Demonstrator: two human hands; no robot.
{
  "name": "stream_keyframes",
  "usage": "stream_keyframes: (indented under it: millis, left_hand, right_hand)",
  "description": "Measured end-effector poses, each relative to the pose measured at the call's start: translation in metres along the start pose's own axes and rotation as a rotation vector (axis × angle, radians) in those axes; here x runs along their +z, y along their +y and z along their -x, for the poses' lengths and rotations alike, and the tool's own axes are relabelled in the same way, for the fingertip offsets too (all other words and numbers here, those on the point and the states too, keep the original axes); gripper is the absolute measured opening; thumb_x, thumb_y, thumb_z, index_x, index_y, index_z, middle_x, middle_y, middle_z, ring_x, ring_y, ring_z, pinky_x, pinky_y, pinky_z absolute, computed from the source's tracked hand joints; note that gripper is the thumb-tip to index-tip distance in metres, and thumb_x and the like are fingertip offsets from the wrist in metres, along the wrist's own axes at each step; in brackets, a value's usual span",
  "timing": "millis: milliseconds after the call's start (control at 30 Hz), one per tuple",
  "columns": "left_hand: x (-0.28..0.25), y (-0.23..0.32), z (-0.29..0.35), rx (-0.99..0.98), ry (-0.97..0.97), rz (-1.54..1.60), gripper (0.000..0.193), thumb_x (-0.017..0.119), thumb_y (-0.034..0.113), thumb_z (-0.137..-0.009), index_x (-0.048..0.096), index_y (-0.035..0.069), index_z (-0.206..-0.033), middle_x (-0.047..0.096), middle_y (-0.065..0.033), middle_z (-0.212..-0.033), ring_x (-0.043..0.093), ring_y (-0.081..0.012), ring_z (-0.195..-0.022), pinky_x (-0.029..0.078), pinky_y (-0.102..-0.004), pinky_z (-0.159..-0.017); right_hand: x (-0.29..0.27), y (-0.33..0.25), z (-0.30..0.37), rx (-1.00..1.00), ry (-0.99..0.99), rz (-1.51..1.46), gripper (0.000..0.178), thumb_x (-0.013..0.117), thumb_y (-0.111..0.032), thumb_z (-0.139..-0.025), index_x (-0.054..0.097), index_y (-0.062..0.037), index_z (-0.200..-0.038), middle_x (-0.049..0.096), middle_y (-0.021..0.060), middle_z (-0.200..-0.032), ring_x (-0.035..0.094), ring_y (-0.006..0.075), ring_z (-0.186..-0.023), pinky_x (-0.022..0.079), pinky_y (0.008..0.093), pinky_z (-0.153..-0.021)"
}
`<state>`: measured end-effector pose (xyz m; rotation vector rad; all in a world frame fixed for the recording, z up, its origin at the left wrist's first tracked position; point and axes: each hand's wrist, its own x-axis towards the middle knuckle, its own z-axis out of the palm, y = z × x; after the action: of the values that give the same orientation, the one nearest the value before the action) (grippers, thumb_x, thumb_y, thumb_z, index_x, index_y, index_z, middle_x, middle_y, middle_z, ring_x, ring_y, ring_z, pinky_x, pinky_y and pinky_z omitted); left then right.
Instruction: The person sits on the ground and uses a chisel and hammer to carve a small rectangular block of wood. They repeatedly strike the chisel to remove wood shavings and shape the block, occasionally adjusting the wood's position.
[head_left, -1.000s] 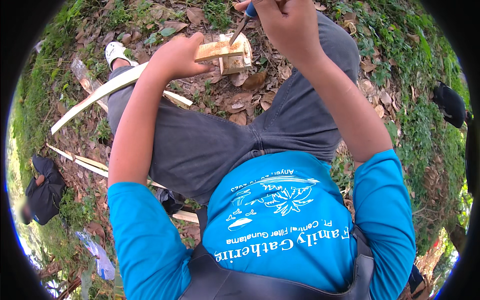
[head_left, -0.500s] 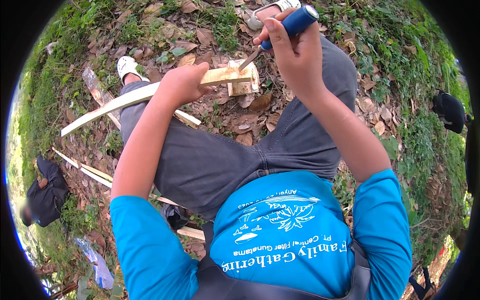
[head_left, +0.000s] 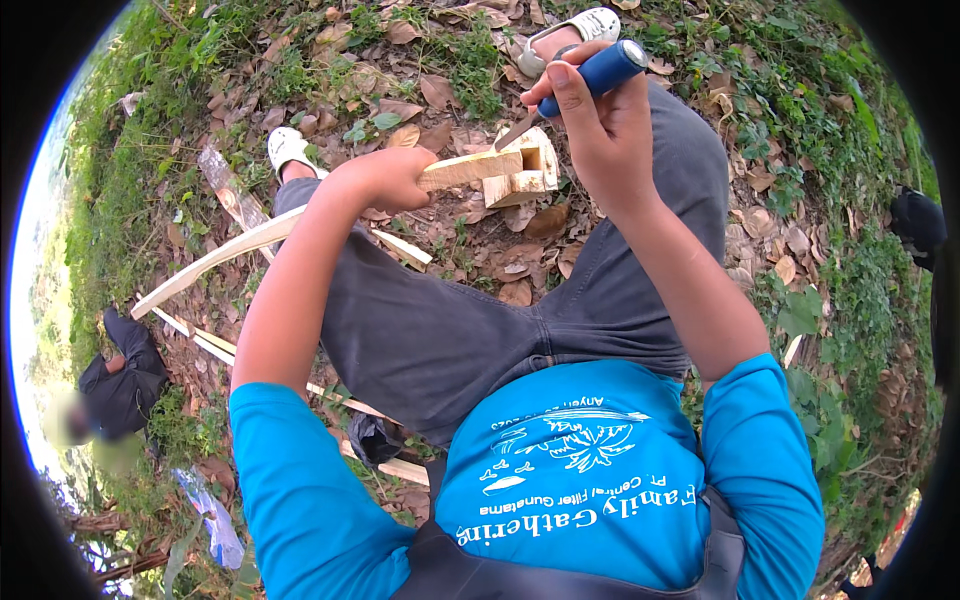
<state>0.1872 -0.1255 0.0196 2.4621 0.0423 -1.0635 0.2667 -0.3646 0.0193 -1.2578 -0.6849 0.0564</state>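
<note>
My left hand [head_left: 385, 182] is closed around a long pale wooden bar [head_left: 472, 170], close to its right end. That end lies over a small wooden block [head_left: 522, 188], where a square notch shows beside the bar. In my right hand [head_left: 605, 135] is a chisel [head_left: 606, 72] with a blue handle and a metal cap on the butt. The chisel slants down to the left. Its blade meets the far edge of the bar near the end; whether the tip cuts into the wood is hidden.
Other wooden strips [head_left: 400, 248] lie on the leaf-covered ground beyond and beside my left leg. A weathered board [head_left: 232, 190] is near my left shoe. At left sits another person in dark clothes [head_left: 125, 375], and a plastic bag [head_left: 212, 520] lies nearby.
The whole view has shifted, so things appear further right and lower. The bar's end has drawn slightly left over the block, uncovering the notch. The chisel blade now sits at the bar's far edge.
</note>
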Motion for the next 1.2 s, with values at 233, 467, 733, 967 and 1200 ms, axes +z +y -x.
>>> stream_keyframes:
  millis: [233, 467, 733, 967, 1200]
  left_hand:
    - [-0.014, 0.007, -0.001, -0.047, -0.128, 0.199, 0.022, 0.067, 0.018, -0.089, 0.061, 0.007, -0.106, 0.064, -0.0028, -0.076, 0.063, -0.0135, -0.065, 0.051, -0.0321, -0.057]
    - [-0.017, 0.031, -0.005, -0.048, -0.108, 0.131, 0.017, 0.064, 0.016, -0.087, 0.062, 0.006, -0.101, 0.064, -0.0039, -0.073, 0.063, -0.0135, -0.061, 0.052, -0.0323, -0.054]
    - [-0.016, 0.016, -0.018, -0.213, -0.168, 0.075, 0.024, 0.063, 0.015, -0.085, 0.062, 0.003, -0.106, 0.064, -0.0058, -0.071, 0.063, -0.0154, -0.057, 0.052, -0.0331, -0.051]
    - [-0.011, 0.014, -0.025, -0.171, -0.268, 0.133, 0.021, 0.062, 0.015, -0.085, 0.060, 0.002, -0.102, 0.063, -0.0053, -0.070, 0.064, -0.0159, -0.056, 0.052, -0.0328, -0.051]
    - [-0.010, 0.014, -0.024, -0.183, -0.360, 0.304, 0.023, 0.064, 0.014, -0.083, 0.057, 0.002, -0.102, 0.065, -0.0073, -0.080, 0.065, -0.0169, -0.058, 0.054, -0.0313, -0.054]
  right_hand:
    - [-0.016, 0.002, 0.002, 0.098, 0.026, -0.032, 0.020, 0.061, -0.019, -0.106, 0.050, -0.0056, -0.116, 0.065, 0.0057, -0.095, 0.068, 0.0124, -0.093, 0.054, 0.0263, -0.080]
    - [-0.053, 0.016, 0.012, -0.077, 0.175, -0.161, 0.021, 0.056, -0.019, -0.108, 0.051, -0.0039, -0.121, 0.068, 0.0110, -0.105, 0.070, 0.0222, -0.105, 0.059, 0.0428, -0.096]
    - [-0.052, 0.024, 0.015, 0.003, 0.034, -0.140, 0.025, 0.057, -0.019, -0.108, 0.051, -0.0055, -0.128, 0.060, 0.0031, -0.098, 0.060, 0.0111, -0.093, 0.053, 0.0353, -0.092]
    - [-0.044, 0.016, -0.006, 0.199, -0.229, 0.165, 0.032, 0.079, -0.030, -0.093, 0.068, -0.0068, -0.112, 0.065, -0.0001, -0.090, 0.063, 0.0090, -0.081, 0.049, 0.0258, -0.075]
    - [-0.042, 0.054, 0.014, 0.641, -0.502, 0.248, 0.029, 0.088, -0.027, -0.084, 0.075, -0.0047, -0.098, 0.068, 0.0031, -0.094, 0.066, 0.0131, -0.090, 0.052, 0.0307, -0.080]
